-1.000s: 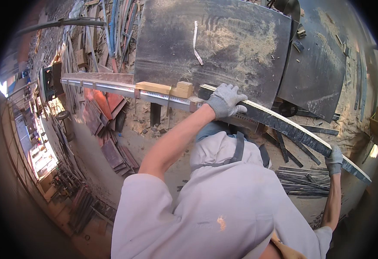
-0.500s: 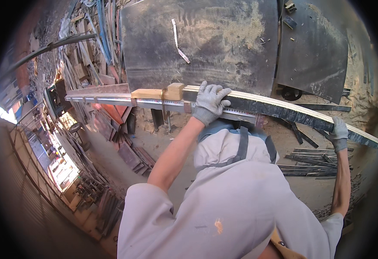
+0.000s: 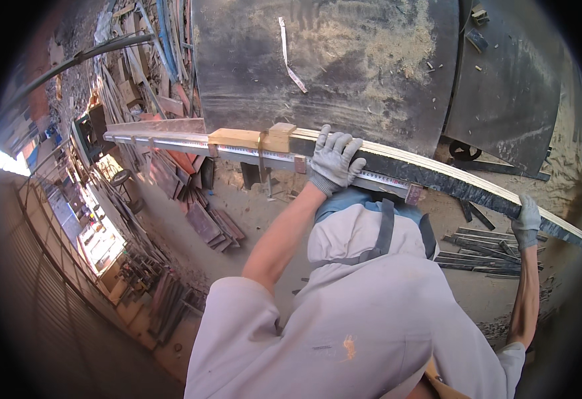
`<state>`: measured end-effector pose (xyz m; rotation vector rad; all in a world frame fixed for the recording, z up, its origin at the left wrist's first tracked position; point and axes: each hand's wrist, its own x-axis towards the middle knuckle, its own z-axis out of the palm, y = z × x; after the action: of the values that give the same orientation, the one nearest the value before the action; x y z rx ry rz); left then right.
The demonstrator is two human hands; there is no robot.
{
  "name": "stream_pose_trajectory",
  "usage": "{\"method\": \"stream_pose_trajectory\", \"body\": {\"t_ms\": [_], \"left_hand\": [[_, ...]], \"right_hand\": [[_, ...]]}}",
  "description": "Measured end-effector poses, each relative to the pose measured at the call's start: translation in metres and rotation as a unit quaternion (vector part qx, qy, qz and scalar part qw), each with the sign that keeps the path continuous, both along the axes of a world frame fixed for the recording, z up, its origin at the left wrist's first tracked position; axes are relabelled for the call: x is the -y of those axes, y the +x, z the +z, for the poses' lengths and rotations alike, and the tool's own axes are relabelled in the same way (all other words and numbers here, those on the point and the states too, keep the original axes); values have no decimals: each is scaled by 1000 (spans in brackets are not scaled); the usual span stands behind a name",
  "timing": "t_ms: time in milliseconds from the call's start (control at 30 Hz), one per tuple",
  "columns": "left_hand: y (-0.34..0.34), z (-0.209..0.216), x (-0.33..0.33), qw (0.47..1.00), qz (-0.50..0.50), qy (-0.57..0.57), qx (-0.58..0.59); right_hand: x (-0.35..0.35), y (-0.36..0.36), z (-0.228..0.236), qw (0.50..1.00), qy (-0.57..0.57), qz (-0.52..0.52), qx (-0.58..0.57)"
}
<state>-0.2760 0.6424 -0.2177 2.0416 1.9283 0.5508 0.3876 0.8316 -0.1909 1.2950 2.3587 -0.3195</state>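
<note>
A stack of long plywood strips (image 3: 430, 167), black on the side nearest me, lies along the front of a dark table and runs off to the right. My left hand (image 3: 334, 158), in a grey glove, presses over the strips near their left end, fingers reaching across the top edge. Farther right, my gloved right hand (image 3: 526, 218) is wrapped around them close to the far end. The left end of the stack meets a wooden stop block (image 3: 279, 137). Beneath the strips runs a metal rail with a measuring scale (image 3: 380, 178), partly covered by my left hand.
The dark tabletop (image 3: 251, 73) carries sawdust and a bent white strip (image 3: 285, 56). A second dark panel (image 3: 513, 93) stands to its right. Black-edged strips (image 3: 480, 253) are piled on the floor at right; boards (image 3: 208, 223) lean at left. A curved bar (image 3: 78, 63) crosses upper left.
The table, rail and strips sit slightly farther right and lower in view, as the view has shifted. Both hands keep their places on the strips.
</note>
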Motion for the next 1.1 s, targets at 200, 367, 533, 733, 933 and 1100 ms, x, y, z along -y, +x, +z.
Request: {"method": "stream_pose_trajectory", "body": {"t_ms": [200,367,533,733,933,1100], "left_hand": [[-8,-9,-31,1000,12,10,0],[-25,-8,-93,999,21,37,-9],[-35,-1,-158,998,38,47,-18],[-57,3,-294,996,60,16,-61],[-47,-4,-334,997,44,48,-39],[-29,-19,-338,997,40,24,-57]], "right_hand": [[-17,-17,-10,998,21,5,-60],[-74,-49,-9,996,37,2,-77],[-137,-78,-7,996,54,-34,-60],[-272,-120,-7,996,46,-48,-55],[-317,-123,-28,999,26,-29,20],[-317,-122,-36,996,21,-14,91]]}}
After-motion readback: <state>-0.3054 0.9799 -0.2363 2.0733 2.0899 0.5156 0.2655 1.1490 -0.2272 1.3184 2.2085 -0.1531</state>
